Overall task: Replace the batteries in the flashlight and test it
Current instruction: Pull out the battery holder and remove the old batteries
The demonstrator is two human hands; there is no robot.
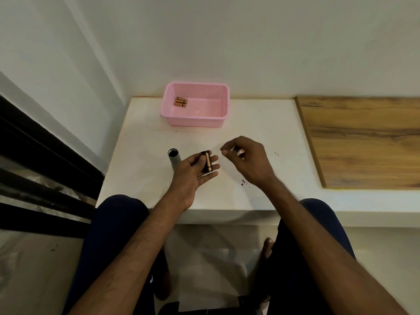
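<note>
Taking the pink basket [195,104] as my reference, I note first the grey flashlight body [174,160] lying on the white table [141,160] below the basket and slightly to its left, its open dark mouth turned toward the basket and its lower end hidden behind the hand. Inside the basket, in its far left corner, lie several copper-coloured batteries [181,102] clustered together. Directly below the basket I observe the left hand [196,172], palm up, fingers loosely extended; a black-and-copper battery holder [207,161] lies lengthwise across those fingers, with the thumb pressed against its left side, so the hand is closed on it in a light cradle grip. Whether this hand also touches the flashlight body I cannot tell. Below the basket and toward its right side, the right hand [246,159] hovers over the table with fingers curled and thumb and forefinger drawn together; a small pale item shows between the curled fingers, too blurred for me to identify. Well right of the basket, a wooden board [363,142] lies flat on the surface.
</note>
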